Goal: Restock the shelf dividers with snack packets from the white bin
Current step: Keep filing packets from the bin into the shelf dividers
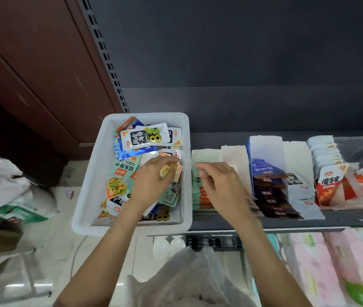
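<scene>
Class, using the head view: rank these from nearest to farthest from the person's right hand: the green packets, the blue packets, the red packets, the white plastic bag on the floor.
1. Green packets: directly under the right hand, leftmost divider.
2. Blue packets: next stocked row to the right.
3. Red packets: farther right on the shelf.
4. White plastic bag: far left, on the floor.

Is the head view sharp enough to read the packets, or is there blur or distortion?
Head view: white bin packets are readable; right hand is motion-blurred; left hand is slightly soft; wide-angle bends the edges; the floor glares.
</scene>
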`<state>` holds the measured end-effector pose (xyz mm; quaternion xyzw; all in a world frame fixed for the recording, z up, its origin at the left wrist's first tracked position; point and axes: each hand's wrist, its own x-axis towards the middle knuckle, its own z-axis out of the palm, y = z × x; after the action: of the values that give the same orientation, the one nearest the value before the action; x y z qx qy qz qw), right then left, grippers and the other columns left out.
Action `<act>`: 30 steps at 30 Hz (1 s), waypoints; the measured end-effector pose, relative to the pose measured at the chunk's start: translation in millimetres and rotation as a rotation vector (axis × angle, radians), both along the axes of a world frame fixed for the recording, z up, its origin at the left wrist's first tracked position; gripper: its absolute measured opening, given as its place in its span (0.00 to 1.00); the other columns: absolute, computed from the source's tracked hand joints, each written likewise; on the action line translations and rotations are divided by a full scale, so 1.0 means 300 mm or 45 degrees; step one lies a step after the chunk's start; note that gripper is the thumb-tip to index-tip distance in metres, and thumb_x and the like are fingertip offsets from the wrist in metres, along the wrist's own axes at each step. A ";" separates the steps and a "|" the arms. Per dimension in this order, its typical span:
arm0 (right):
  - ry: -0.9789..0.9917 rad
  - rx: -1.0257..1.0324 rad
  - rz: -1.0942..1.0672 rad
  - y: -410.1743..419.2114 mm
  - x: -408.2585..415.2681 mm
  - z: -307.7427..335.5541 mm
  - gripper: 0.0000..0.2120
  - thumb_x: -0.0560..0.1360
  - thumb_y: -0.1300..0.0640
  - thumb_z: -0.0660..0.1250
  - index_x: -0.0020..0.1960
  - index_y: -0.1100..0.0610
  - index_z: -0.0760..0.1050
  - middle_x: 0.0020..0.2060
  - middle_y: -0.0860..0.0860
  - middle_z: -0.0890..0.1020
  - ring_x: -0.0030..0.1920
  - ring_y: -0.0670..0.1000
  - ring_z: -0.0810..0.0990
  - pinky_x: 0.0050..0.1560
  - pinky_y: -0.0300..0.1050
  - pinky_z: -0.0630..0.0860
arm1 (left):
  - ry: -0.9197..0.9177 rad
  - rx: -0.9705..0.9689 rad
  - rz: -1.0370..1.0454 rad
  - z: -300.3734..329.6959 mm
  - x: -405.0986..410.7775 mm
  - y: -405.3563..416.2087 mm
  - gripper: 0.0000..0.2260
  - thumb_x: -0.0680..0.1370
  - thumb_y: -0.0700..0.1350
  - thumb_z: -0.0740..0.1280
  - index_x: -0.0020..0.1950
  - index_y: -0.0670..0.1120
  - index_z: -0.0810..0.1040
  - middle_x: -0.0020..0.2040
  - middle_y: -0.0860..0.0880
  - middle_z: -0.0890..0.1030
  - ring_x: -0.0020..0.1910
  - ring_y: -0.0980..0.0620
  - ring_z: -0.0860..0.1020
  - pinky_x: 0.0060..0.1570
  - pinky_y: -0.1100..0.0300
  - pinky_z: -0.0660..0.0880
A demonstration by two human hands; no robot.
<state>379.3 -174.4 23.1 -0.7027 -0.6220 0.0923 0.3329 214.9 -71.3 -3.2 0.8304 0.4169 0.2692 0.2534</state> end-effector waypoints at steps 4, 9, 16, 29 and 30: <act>0.097 -0.178 0.293 0.114 -0.152 -0.020 0.13 0.80 0.58 0.59 0.62 0.54 0.76 0.55 0.51 0.82 0.50 0.51 0.81 0.51 0.49 0.78 | 0.114 -0.040 0.408 -0.041 -0.188 0.024 0.10 0.76 0.40 0.67 0.56 0.48 0.80 0.55 0.52 0.81 0.52 0.53 0.78 0.47 0.61 0.73; -0.143 -0.791 0.411 0.279 -0.308 -0.197 0.18 0.82 0.53 0.54 0.67 0.59 0.68 0.59 0.57 0.76 0.59 0.56 0.73 0.61 0.51 0.70 | 0.503 -0.263 0.377 -0.102 -0.328 0.070 0.16 0.76 0.42 0.65 0.64 0.46 0.76 0.61 0.44 0.78 0.58 0.44 0.74 0.57 0.53 0.71; -0.277 -1.019 0.146 0.370 -0.368 -0.271 0.29 0.75 0.41 0.63 0.67 0.59 0.62 0.61 0.60 0.72 0.62 0.62 0.70 0.63 0.60 0.67 | 0.557 -0.286 0.235 -0.138 -0.344 0.095 0.18 0.77 0.43 0.63 0.67 0.48 0.73 0.62 0.46 0.77 0.59 0.44 0.73 0.57 0.55 0.70; 0.461 -0.301 -0.251 0.265 -0.297 -0.114 0.04 0.78 0.58 0.63 0.50 0.57 0.75 0.44 0.47 0.81 0.42 0.47 0.79 0.41 0.38 0.73 | -0.559 -0.930 0.474 -0.078 -0.286 0.045 0.26 0.75 0.44 0.69 0.71 0.48 0.64 0.62 0.51 0.74 0.59 0.52 0.74 0.57 0.56 0.73; 0.650 -0.249 -0.275 0.252 -0.288 -0.085 0.03 0.78 0.59 0.64 0.50 0.58 0.74 0.45 0.50 0.81 0.41 0.46 0.79 0.40 0.37 0.73 | -0.570 -0.945 0.386 -0.054 -0.267 0.038 0.25 0.75 0.44 0.70 0.70 0.48 0.66 0.61 0.52 0.75 0.59 0.54 0.74 0.56 0.60 0.73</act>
<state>292.8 -98.8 -2.3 -0.7477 -0.4279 0.2895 0.4172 134.8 -59.8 -19.3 0.5346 0.5369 0.3085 0.5752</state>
